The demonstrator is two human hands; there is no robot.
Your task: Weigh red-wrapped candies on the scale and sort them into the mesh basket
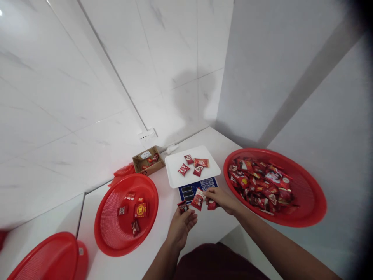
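In front of the scale's blue keypad, my left hand pinches a small dark red candy packet between thumb and fingers. My right hand grips a red and cream candy packet by its edge. Another red packet shows under the right fingers, apparently held by them too. Just beyond both hands is the scale's white tray, with several red packets lying on it, among them a larger orange-red packet.
To the right stands a red basket heaped with red packets. At left, another red basket holds several packets. A small cardboard box with packets sits by the wall, below a power socket. More red basketware fills the lower left.
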